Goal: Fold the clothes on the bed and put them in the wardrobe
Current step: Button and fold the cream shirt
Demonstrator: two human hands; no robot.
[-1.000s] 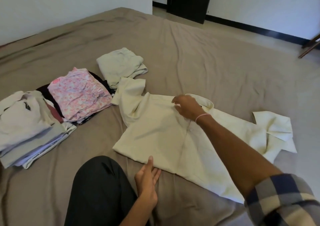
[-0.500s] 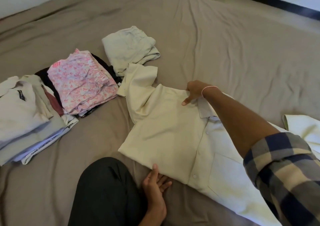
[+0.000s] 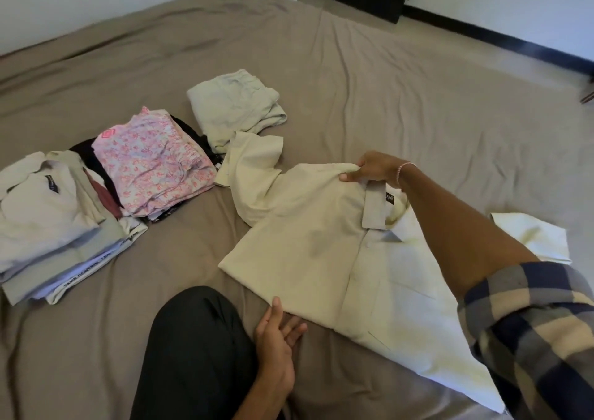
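Head view: our right grip (image 3: 374,170) pinches shirt (image 3: 308,243) beside collar (image 3: 374,207); left grip (image 3: 279,326), fingers straight, at hem (image 3: 254,276); long axis runs between them.

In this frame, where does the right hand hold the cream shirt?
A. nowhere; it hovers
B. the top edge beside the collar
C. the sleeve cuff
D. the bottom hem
B: the right hand pinches the cream shirt at its top edge beside the collar, while the left hand rests with straight fingers at the hem.
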